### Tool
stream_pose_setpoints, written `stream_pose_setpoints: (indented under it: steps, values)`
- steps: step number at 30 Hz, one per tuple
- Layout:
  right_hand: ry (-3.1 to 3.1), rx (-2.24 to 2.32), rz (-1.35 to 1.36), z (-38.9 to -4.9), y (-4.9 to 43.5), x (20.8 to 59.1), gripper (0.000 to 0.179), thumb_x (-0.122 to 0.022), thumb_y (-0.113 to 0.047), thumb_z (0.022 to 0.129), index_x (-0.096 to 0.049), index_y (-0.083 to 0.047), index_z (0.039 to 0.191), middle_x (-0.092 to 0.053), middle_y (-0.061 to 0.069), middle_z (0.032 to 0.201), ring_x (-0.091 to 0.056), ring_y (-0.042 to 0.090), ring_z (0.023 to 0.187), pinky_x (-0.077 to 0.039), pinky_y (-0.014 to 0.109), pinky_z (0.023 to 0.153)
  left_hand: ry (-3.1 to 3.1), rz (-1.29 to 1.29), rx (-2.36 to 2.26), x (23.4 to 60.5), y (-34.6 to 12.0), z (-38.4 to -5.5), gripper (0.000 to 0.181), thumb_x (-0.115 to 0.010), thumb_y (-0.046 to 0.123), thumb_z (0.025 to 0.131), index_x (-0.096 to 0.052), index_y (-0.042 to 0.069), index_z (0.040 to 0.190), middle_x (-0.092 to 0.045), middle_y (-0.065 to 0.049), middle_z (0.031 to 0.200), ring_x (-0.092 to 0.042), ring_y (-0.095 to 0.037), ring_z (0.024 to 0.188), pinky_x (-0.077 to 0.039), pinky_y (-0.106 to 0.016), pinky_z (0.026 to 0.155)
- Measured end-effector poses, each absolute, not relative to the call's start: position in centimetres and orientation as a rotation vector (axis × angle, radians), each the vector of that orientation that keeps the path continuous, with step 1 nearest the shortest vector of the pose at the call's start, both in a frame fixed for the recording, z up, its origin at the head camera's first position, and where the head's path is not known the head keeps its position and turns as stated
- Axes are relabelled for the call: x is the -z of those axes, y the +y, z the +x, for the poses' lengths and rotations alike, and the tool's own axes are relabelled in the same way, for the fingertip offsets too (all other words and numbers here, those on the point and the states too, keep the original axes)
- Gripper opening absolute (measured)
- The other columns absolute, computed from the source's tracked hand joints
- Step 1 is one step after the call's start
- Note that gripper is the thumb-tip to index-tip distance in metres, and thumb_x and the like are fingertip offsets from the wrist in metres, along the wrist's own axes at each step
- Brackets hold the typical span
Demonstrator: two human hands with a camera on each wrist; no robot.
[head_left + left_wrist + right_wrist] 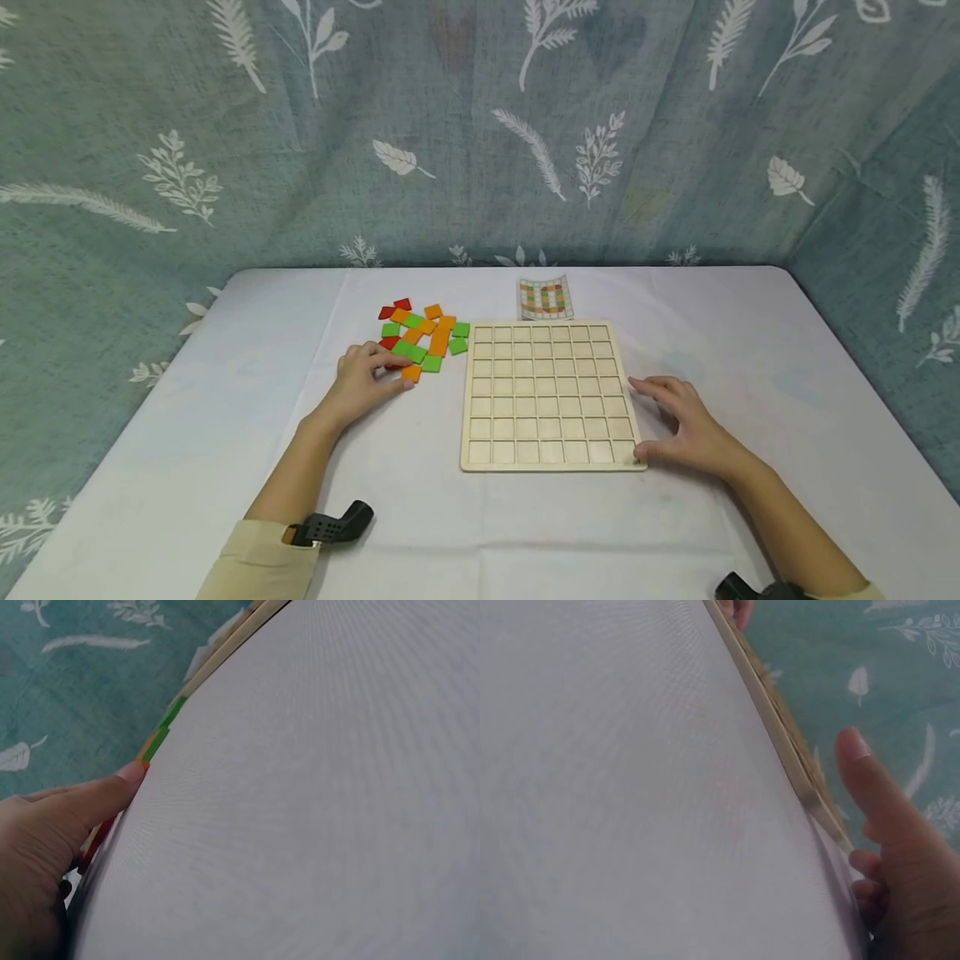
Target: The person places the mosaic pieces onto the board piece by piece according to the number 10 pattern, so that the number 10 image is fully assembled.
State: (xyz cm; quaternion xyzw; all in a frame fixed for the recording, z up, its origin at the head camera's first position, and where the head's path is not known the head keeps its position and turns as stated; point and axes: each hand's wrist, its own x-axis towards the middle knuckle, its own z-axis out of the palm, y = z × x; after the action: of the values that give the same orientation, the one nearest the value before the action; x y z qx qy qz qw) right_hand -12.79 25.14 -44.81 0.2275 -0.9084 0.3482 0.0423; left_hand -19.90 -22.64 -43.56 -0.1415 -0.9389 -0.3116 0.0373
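My left hand (pixel 360 382) rests at the near-left side of a loose group of flat tiles, its thumb touching an orange tile (pixel 412 372) and its fingertips lying over the tiles beside it. Green tiles (pixel 431 364), red tiles (pixel 402 304) and more orange ones lie flat around there, some touching. To their right is a square wooden grid board (pixel 550 406) with bare cells. My right hand (pixel 693 429) is at the board's right side, thumb by the near-right corner, fingers spread along the edge. In the right wrist view, that thumb (pixel 881 784) is extended beside the board's edge.
A small pattern card (pixel 545 298) with a coloured grid lies behind the board. White cloth (pixel 420 517) covers the table. Behind hangs a green curtain (pixel 450 125) with a leaf print. Each wrist bears a black camera mount (pixel 333 525).
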Motion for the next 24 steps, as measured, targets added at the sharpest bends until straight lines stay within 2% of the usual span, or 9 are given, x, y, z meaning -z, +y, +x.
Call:
stream_pose_setpoints:
  steps: [6, 12, 18, 24]
  values:
    - [-2.781, -1.038, 0.719, -12.84, 25.05, 44.86, 0.089, -0.089, -0.034, 0.057, -0.051, -0.007, 0.134, -0.049, 0.011, 0.122, -0.037, 0.024, 0.111, -0.033, 0.042, 0.085, -2.840, -0.460, 0.947, 43.86, -22.80, -19.59, 0.031, -0.080, 0.036, 0.074, -0.075, 0.015, 0.096, -0.048, 0.001, 0.080, -0.034, -0.017, 0.086, -0.012, -0.046, 0.083]
    - [-2.794, -1.015, 0.736, -12.79, 25.23, 44.72, 0.090, -0.089, -0.036, 0.056, -0.053, -0.007, 0.133, -0.049, 0.012, 0.122, -0.035, 0.025, 0.111, -0.031, 0.043, 0.085, -2.801, -0.512, 0.998, 43.95, -22.77, -19.53, 0.026, -0.083, 0.034, 0.071, -0.075, 0.017, 0.089, -0.050, 0.004, 0.077, -0.035, -0.014, 0.083, -0.012, -0.043, 0.083]
    - [-2.778, -0.975, 0.776, -12.82, 25.30, 44.60, 0.090, -0.088, -0.038, 0.056, -0.054, -0.004, 0.132, -0.048, 0.011, 0.122, -0.034, 0.025, 0.110, -0.028, 0.041, 0.086, -2.795, -0.552, 1.005, 43.99, -22.46, -20.04, 0.026, -0.083, 0.035, 0.070, -0.075, 0.019, 0.089, -0.051, 0.005, 0.076, -0.036, -0.013, 0.084, -0.013, -0.042, 0.086]
    - [-2.772, -0.929, 0.805, -12.80, 25.24, 44.70, 0.091, -0.088, -0.040, 0.056, -0.054, -0.003, 0.132, -0.049, 0.012, 0.121, -0.035, 0.027, 0.110, -0.028, 0.043, 0.086, -2.771, -0.575, 1.023, 44.05, -22.08, -20.45, 0.027, -0.084, 0.035, 0.069, -0.075, 0.017, 0.088, -0.044, 0.002, 0.071, -0.034, -0.015, 0.080, -0.013, -0.039, 0.083]
